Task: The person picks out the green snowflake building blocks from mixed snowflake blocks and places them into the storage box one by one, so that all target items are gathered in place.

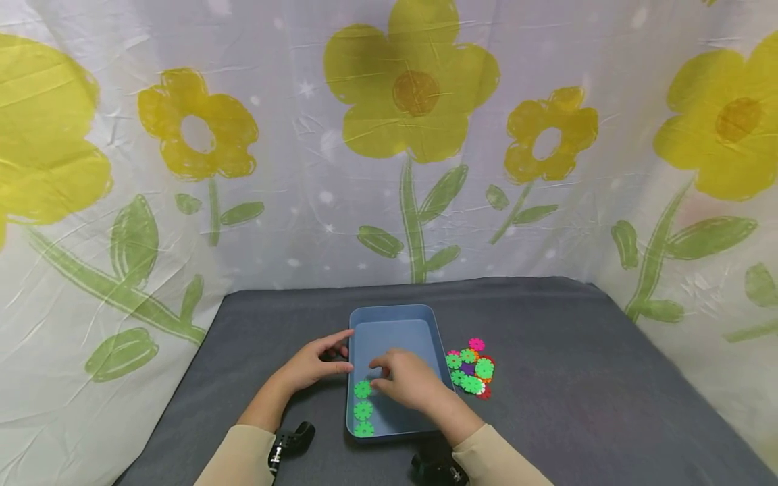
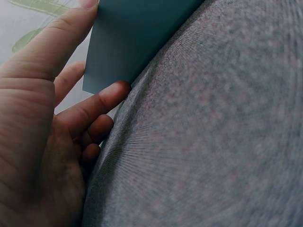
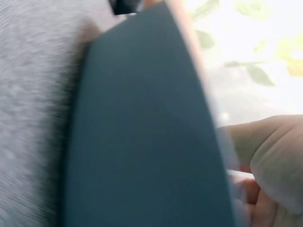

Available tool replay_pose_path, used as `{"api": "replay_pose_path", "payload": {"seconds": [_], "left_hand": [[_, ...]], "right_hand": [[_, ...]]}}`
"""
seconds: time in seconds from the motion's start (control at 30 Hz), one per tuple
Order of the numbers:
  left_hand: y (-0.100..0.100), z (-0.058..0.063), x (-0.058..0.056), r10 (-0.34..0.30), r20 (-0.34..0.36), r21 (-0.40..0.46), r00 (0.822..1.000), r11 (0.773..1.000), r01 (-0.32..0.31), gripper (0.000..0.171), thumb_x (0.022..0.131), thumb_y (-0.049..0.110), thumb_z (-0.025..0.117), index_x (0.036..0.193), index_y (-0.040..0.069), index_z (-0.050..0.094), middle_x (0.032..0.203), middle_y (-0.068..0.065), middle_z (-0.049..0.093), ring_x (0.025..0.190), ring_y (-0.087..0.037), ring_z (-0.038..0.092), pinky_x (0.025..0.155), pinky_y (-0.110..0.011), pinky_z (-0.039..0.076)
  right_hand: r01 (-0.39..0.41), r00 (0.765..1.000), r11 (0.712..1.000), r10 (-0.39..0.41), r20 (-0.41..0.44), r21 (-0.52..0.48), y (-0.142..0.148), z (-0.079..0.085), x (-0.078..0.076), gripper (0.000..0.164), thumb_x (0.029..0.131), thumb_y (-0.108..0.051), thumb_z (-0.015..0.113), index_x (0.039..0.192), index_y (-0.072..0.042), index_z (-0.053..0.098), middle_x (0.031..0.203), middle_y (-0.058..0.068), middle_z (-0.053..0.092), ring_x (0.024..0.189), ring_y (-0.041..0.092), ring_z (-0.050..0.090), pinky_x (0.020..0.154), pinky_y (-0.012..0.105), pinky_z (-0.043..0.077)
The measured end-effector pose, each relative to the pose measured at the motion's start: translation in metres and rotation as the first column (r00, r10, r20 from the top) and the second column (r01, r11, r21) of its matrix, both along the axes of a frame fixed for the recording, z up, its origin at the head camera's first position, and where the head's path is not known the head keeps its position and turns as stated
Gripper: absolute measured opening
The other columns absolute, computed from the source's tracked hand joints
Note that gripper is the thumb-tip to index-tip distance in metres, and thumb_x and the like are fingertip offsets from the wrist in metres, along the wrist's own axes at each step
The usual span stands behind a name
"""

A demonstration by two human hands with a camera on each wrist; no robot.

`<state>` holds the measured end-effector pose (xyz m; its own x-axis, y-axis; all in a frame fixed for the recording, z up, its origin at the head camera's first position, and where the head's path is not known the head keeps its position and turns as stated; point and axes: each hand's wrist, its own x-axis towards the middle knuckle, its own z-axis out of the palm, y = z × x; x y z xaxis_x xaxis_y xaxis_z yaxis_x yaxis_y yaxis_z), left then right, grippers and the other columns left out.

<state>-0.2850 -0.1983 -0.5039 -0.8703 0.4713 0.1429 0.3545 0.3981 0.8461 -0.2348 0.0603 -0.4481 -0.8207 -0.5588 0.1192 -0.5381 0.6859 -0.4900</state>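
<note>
A shallow blue tray (image 1: pixel 398 331) lies on the dark cloth. Along its left side, three green notched plastic discs (image 1: pixel 362 410) form a column towards the near corner. My left hand (image 1: pixel 316 361) is at the tray's left edge, its extended index finger and thumb touching the rim. In the left wrist view, fingers (image 2: pixel 102 101) lie against the outer wall. Above the tray's interior is my right hand (image 1: pixel 407 379), thumb and index finger apart beside the farthest green disc; nothing shows between them. The tray's wall (image 3: pixel 147 127) hides part of that hand in the right wrist view.
A loose pile of notched discs (image 1: pixel 471 385), green, pink, orange, purple and red, lies just right of the tray. Grey cloth (image 1: pixel 547 378) covers the table. A flower-printed curtain (image 1: pixel 292 223) stands behind and at both sides.
</note>
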Motion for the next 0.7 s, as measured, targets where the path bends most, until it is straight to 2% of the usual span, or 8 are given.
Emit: {"api": "replay_pose_path", "payload": {"seconds": [0.13, 0.37, 0.7], "left_hand": [[-0.001, 0.000, -0.001, 0.016, -0.002, -0.012, 1.000, 1.000, -0.016, 0.074, 0.093, 0.027, 0.079, 0.155, 0.004, 0.045, 0.115, -0.010, 0.064, 0.100, -0.024, 0.056, 0.088, -0.039, 0.046], [0.001, -0.001, -0.001, 0.050, 0.006, -0.038, 0.999, 0.998, -0.049, 0.075, 0.092, 0.032, 0.080, 0.155, 0.009, 0.046, 0.113, -0.006, 0.064, 0.100, -0.023, 0.055, 0.090, -0.043, 0.044], [0.001, -0.002, -0.001, 0.040, 0.017, -0.022, 0.999, 0.999, -0.039, 0.075, 0.091, 0.030, 0.081, 0.155, 0.009, 0.046, 0.114, -0.007, 0.064, 0.102, -0.025, 0.055, 0.089, -0.045, 0.045]], "right_hand": [[0.014, 1.000, 1.000, -0.014, 0.006, -0.022, 0.009, 0.011, -0.003, 0.031, 0.095, -0.022, 0.077, 0.122, -0.007, 0.075, 0.088, -0.004, 0.059, 0.072, 0.009, 0.050, 0.065, 0.028, 0.043], [0.040, 0.998, 0.997, -0.043, -0.048, -0.069, 0.026, 0.024, -0.006, 0.030, 0.095, -0.024, 0.077, 0.122, -0.011, 0.075, 0.089, -0.004, 0.057, 0.072, 0.012, 0.048, 0.065, 0.030, 0.043], [0.097, 0.991, 0.986, -0.108, -0.081, -0.133, 0.059, 0.041, -0.014, 0.029, 0.096, -0.022, 0.076, 0.124, -0.014, 0.074, 0.091, -0.008, 0.055, 0.073, 0.014, 0.045, 0.064, 0.032, 0.041]]}}
